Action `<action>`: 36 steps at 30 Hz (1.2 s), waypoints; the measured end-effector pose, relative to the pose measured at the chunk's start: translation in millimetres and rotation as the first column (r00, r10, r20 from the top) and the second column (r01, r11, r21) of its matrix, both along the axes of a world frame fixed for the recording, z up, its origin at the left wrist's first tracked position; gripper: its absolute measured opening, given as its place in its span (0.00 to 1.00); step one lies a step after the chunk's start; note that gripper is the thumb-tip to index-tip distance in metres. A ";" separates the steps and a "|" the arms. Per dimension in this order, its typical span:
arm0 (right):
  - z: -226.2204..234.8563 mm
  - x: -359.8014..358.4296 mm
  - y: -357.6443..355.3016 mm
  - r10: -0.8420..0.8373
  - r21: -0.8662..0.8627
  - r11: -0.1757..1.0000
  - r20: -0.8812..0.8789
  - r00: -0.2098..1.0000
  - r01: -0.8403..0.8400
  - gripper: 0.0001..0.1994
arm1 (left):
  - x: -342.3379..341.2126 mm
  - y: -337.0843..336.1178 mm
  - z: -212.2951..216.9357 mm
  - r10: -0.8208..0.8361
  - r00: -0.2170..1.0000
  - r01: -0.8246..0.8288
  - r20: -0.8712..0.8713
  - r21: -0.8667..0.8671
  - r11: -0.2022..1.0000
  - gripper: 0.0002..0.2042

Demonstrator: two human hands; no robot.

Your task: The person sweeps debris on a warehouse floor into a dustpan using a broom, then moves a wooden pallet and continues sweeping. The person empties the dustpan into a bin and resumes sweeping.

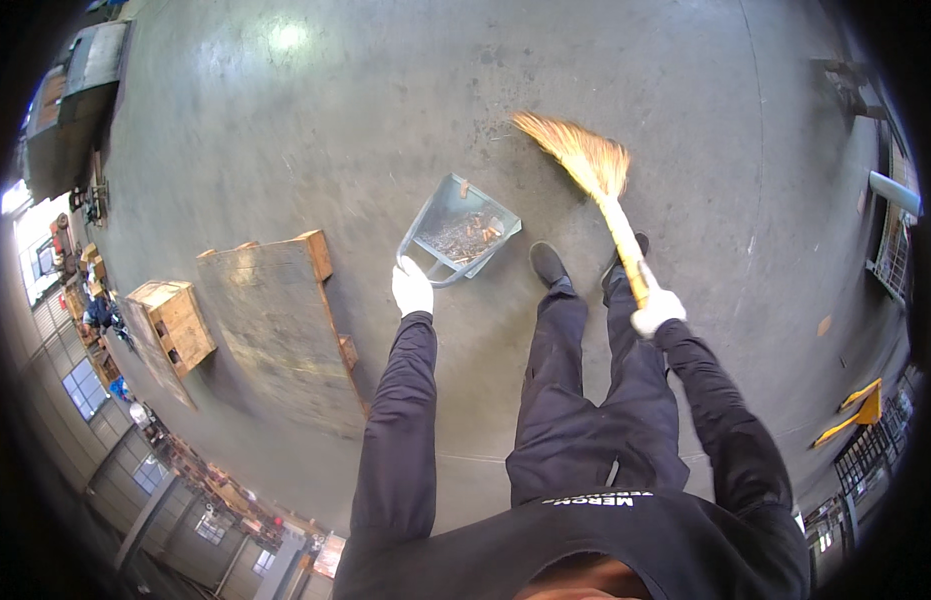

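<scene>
My left hand (413, 287), in a white glove, is closed round the tubular handle of a grey-green dustpan (443, 212). A heap of swept debris (469, 236), with dark bits and some orange-brown pieces, lies inside the pan. In my right hand (658, 312), also gloved in white, is the yellow handle of a straw broom (583, 155). The broom's bristles fan out ahead of my feet, to the right of the pan and apart from it. Whether the bristle tips touch the floor I cannot tell.
Close to my left arm lies a large wooden board on blocks (275, 320). Beyond it stands a wooden crate (175, 325). My dark shoes (548, 264) are right of the dustpan on the grey concrete floor (385, 100). A yellow metal piece (865, 410) is at the far right.
</scene>
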State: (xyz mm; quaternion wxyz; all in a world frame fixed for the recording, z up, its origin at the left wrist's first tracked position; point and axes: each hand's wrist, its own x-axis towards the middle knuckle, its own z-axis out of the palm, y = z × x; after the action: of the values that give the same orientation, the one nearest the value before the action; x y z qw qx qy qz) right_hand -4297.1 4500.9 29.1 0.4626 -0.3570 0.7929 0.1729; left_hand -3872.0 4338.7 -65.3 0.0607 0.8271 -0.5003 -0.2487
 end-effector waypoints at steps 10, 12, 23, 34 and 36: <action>37.0 109.5 10.1 0.160 0.093 0.976 0.313 0.936 -0.198 0.45 | 22.8 18.3 1.6 0.059 0.998 -0.060 -0.026 -0.039 0.997 0.25; 68.6 84.1 -11.1 0.208 0.074 0.969 0.277 0.938 -0.237 0.44 | 33.8 31.1 2.3 0.121 0.993 -0.121 -0.005 -0.037 0.992 0.26; -52.8 115.6 -151.3 0.326 -0.034 0.944 -0.028 0.945 -0.327 0.44 | 81.1 78.2 -9.4 0.424 0.901 -0.411 0.092 -0.128 0.903 0.26; 55.4 121.7 -33.5 0.576 -0.087 0.814 0.258 0.776 -0.575 0.43 | 91.5 96.9 -3.7 0.407 0.914 -0.405 0.008 -0.072 0.911 0.26; 103.2 89.1 -39.1 0.506 -0.125 0.860 0.334 0.795 -0.495 0.43 | 86.9 105.0 20.3 0.563 0.817 -0.569 -0.125 -0.006 0.823 0.25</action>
State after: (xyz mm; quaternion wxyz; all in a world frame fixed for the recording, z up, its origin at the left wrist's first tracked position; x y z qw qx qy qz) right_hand -4208.0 4461.8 132.3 0.5300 -0.5860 0.5761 0.2093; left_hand -3785.1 4443.8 -45.0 0.1792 0.9207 -0.2329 -0.2568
